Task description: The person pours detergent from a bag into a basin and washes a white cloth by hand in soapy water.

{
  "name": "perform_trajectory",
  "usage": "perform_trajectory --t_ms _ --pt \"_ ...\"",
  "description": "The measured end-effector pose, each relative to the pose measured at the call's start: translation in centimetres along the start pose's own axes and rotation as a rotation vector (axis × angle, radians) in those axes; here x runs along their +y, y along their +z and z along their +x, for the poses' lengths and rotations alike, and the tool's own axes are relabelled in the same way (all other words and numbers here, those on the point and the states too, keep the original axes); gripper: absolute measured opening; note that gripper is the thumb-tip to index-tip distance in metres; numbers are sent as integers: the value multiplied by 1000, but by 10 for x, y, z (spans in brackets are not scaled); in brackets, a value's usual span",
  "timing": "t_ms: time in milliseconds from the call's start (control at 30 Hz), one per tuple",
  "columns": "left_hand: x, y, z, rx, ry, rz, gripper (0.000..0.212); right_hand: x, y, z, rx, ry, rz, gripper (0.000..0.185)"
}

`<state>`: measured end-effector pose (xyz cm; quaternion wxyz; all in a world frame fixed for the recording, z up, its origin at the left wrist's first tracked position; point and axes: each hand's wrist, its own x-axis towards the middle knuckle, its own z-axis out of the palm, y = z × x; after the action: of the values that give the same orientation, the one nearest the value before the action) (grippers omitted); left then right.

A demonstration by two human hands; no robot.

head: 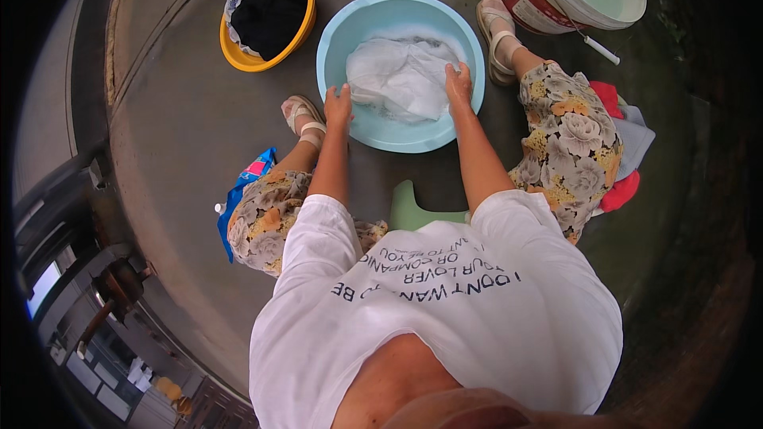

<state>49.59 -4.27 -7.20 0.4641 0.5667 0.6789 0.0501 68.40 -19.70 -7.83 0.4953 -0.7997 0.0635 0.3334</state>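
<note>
A light blue plastic basin (331, 42) stands on the ground between my feet, with sudsy water in it. A wet white cloth (399, 80) lies bunched in the suds. My left hand (338, 106) is at the basin's left rim, close to the cloth's left edge; whether its fingers grip anything is unclear. Over the basin's right side, my right hand (459, 83) is beside the cloth's right edge, its fingers pointing away from me. I cannot make out whether it holds the fabric.
A yellow basin (311, 9) holds black and patterned cloth at far left. A red and white bucket (524, 3) of water stands far right. Beside my legs are a blue plastic bag (223, 229) and red and grey fabric (635, 137). A green plastic stool (408, 211) is below me.
</note>
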Motion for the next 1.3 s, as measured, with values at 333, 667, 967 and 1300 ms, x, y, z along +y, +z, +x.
perform_trajectory --t_ms 333,667,967,1300 --pt "45 78 46 44 403 365 73 1 0 3 -198 373 148 77" --pt "48 120 -115 -433 601 93 28 12 9 18 -606 509 1052 57" --pt "69 64 -50 -15 357 315 32 -11 53 -45 -385 170 723 42" --pt "59 68 -53 90 439 338 31 -14 40 -47 -592 354 838 37"
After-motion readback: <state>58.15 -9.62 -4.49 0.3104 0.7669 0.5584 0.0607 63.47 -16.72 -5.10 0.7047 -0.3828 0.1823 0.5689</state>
